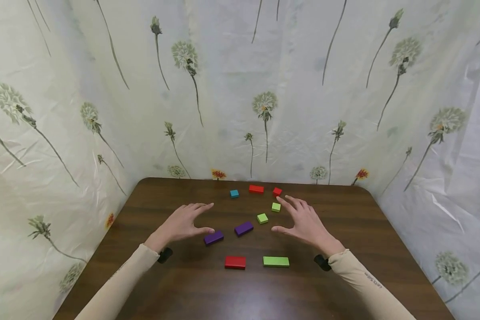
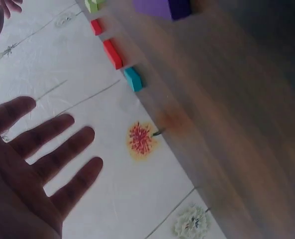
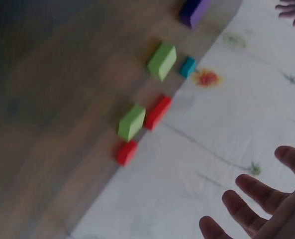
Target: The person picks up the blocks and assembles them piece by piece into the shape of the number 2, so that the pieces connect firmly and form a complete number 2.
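Note:
Both hands hover over the brown table with fingers spread and nothing held. My left hand (image 1: 184, 223) is on the left, its thumb tip overlapping a purple block (image 1: 214, 238) in the head view. A second purple block (image 1: 244, 229) lies just right of that one. On the other side, my right hand (image 1: 305, 222) has its fingertips near a small green block (image 1: 276, 207) and a small red block (image 1: 278, 192). Between the hands sits another small green block (image 1: 262, 218). Nearer the front lie a red block (image 1: 235, 262) and a long green block (image 1: 276, 262).
Toward the back of the wooden table (image 1: 176, 284) are a small blue block (image 1: 234, 194) and a longer red block (image 1: 256, 189). A white sheet (image 1: 224, 89) printed with dandelions hangs behind the table and along both sides.

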Demonstrator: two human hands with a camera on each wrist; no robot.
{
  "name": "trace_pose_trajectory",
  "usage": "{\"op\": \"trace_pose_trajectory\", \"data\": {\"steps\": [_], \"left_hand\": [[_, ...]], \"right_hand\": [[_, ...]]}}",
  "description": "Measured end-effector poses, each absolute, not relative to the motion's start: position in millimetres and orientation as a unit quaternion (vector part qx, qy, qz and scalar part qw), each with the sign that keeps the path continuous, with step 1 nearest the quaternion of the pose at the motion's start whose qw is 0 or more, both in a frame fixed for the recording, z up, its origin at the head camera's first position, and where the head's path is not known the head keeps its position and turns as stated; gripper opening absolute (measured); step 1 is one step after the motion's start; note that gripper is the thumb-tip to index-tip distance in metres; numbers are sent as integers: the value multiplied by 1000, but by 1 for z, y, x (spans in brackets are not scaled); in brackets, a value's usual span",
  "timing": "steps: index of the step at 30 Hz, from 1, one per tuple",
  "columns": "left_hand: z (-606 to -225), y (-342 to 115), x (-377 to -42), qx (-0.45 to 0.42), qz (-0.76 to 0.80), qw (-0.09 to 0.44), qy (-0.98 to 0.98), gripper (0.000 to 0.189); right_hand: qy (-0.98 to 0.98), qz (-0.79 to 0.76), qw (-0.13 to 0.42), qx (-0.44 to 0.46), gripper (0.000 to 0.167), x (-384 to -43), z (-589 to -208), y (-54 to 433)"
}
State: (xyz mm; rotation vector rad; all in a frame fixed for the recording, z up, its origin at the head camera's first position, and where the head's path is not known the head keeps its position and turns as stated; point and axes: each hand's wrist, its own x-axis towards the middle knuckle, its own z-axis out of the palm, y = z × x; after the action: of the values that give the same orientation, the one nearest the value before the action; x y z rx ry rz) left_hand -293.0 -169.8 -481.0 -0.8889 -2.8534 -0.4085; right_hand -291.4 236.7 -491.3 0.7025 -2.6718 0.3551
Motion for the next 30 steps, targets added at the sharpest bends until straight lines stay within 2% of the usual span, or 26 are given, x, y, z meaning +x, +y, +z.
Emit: {"op": "trace_pose_trajectory", "data": {"steps": [10, 18, 25, 30], "left_hand": [[-501, -159, -273, -363, -183, 84, -910, 60], [-516, -152, -266, -411, -197, 110, -883, 48], [-527, -147, -261, -428, -218, 76, -874, 49], [-535, -141, -255, -430, -219, 61, -874, 50]], "right_hand": [[-941, 136, 145, 275, 94, -277, -515, 206], [-937, 136, 127, 296, 91, -269, -524, 185], [-930, 119, 126, 323, 93, -259, -534, 171], [-922, 112, 125, 347, 87, -255, -540, 160]]}}
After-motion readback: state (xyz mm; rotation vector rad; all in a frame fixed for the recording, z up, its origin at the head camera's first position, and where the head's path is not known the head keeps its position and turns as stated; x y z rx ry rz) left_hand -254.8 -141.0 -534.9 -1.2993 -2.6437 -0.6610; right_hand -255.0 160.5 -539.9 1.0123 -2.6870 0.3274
